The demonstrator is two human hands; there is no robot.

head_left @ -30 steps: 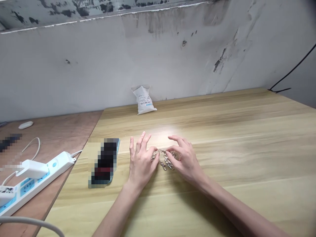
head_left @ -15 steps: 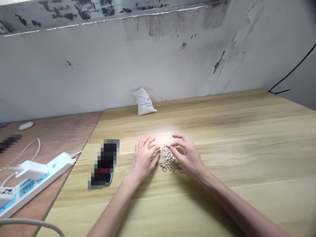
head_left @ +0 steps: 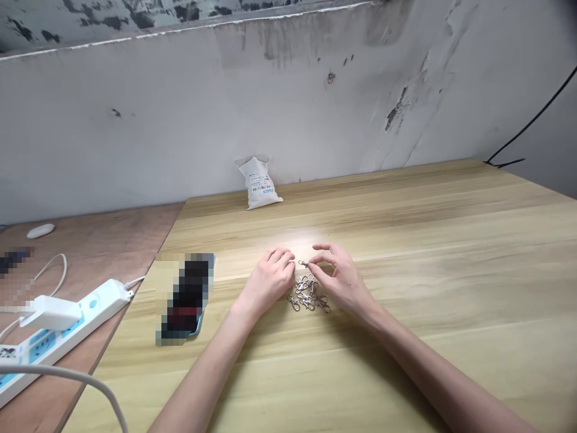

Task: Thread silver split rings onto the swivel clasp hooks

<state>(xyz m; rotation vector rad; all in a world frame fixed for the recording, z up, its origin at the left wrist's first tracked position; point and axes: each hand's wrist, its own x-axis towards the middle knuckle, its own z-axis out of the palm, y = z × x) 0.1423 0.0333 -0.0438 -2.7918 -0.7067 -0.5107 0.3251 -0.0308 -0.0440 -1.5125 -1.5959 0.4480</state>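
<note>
a heap of shiny metal swivel lobster clasps point(head_left: 306, 293) lies on the pale, grained wooden tabletop point(head_left: 406, 252) between 2 bare hands. the left hand point(head_left: 269, 278) curls loosely, its fingers empty; the right hand point(head_left: 340, 279) arches, its fingers point(head_left: 322, 248) just beside 1 clasp point(head_left: 303, 263), grip unclear.

Looks like a makeshift home workroom: wood desk point(head_left: 406, 252) w/ power strip point(head_left: 67, 331), phone point(head_left: 187, 297), scuffed plaster wall point(head_left: 270, 90).
</note>
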